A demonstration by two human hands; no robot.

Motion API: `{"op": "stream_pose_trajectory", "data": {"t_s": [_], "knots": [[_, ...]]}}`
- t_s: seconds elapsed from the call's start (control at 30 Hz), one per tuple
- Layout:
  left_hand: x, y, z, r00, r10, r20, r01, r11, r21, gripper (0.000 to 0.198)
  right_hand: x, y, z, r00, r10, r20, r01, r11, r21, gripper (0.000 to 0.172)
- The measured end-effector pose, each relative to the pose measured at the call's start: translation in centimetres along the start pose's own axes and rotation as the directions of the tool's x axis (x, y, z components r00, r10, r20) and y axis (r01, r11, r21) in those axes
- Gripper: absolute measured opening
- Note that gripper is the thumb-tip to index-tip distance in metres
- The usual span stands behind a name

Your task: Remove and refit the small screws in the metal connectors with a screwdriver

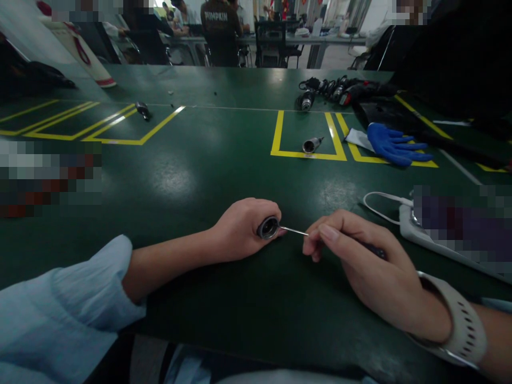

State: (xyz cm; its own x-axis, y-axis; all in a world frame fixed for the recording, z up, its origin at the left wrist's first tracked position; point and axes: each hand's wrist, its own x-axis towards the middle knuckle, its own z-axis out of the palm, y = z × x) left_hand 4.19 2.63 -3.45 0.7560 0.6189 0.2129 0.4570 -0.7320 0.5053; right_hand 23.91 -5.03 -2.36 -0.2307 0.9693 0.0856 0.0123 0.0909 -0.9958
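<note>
My left hand [242,230] is closed around a hollow cylindrical metal part [268,228], its round open end facing me. Most of that part is hidden inside the fist. To the right, my right hand [368,266] grips a screwdriver [295,231] with a thin metal shaft; a bit of dark handle shows at the palm. The shaft points left and its end meets the side of the cylindrical part, near my left fingertips. Whether the tip sits in a screw cannot be made out. Both hands are just above the green table [200,298].
A similar metal part [311,145] lies inside yellow tape [276,133], and a dark metal piece [143,110] lies at far left. A blue glove [396,144], coiled black cable [332,85] and a white device with a cord [408,224] are on the right. People sit behind.
</note>
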Motion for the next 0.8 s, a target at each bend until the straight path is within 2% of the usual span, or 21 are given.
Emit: {"op": "stream_pose_trajectory", "data": {"t_s": [0.2,0.43,0.63,0.8], "knots": [[0.0,0.3,0.0,0.997,-0.072,-0.019,0.07,0.995,-0.065,0.017,0.0,0.3,0.2,1.0,0.018,-0.014,-0.016,0.995,0.102,0.021],[-0.2,0.3,-0.2,0.995,-0.055,-0.087,0.042,0.988,-0.147,0.014,-0.5,-0.6,0.7,0.998,-0.067,0.005,0.067,0.982,-0.179,0.019],[-0.3,0.4,-0.1,0.981,-0.107,-0.163,0.069,0.973,-0.221,0.017,-0.7,-0.6,0.9,0.991,-0.127,0.041,0.132,0.975,-0.178,0.017],[-0.2,0.6,-0.1,0.977,-0.115,-0.182,0.062,0.959,-0.276,0.019,-0.8,-0.3,0.8,0.986,-0.157,0.061,0.165,0.974,-0.157,0.014]]}}
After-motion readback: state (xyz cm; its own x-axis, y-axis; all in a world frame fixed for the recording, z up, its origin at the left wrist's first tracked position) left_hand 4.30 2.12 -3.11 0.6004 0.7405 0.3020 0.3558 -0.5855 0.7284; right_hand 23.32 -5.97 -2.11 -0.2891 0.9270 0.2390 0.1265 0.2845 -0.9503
